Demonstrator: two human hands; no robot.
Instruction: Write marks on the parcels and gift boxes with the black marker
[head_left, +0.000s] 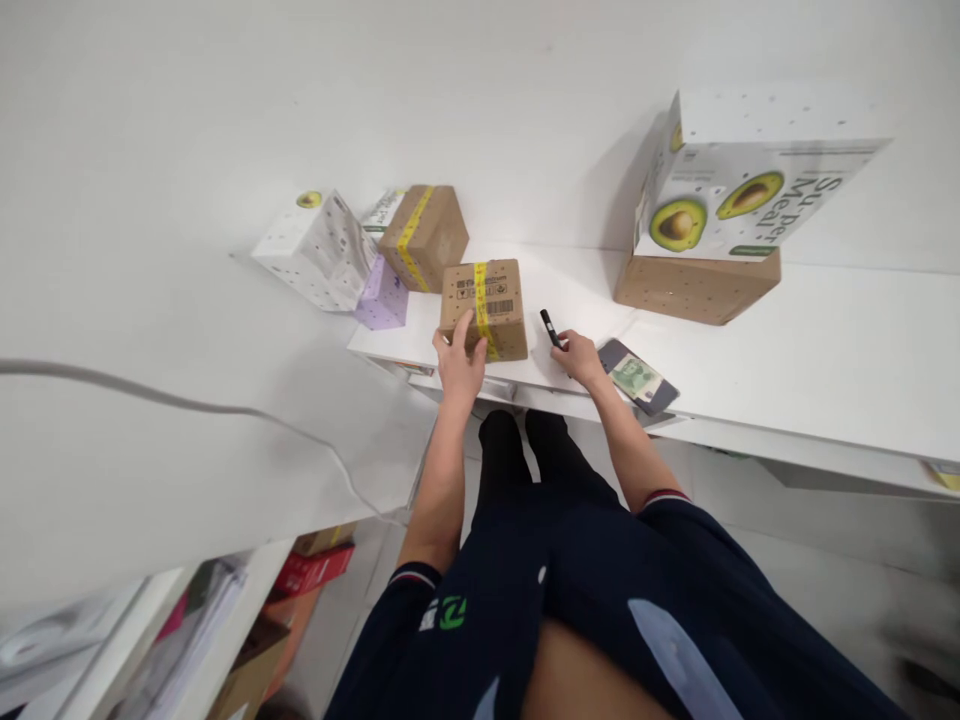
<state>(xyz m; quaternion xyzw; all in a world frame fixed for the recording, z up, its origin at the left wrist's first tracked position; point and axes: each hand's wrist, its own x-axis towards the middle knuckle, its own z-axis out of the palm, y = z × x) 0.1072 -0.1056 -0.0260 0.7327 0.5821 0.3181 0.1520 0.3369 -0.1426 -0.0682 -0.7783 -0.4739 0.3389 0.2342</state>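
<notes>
A small brown cardboard box (459, 284) with a yellow tape strip sits on the white table, printed symbols and a barcode on its upper face. My left hand (461, 365) rests against the near side of this box, its fingers spread over the surface and the tape. To the right of the box, my right hand (576, 357) is closed around a black marker (550, 326), whose upper end points away from me. Just right of that hand lies a dark phone (654, 398) with a green banknote showing on it, close to the table's front edge.
Behind and left stand another taped carton (442, 240), a lilac box (384, 297) and a white avocado-print box (319, 250). A large "Super Meal" box (720, 190) rests on a brown carton (694, 287) at right. A grey cable (187, 400) crosses the left side.
</notes>
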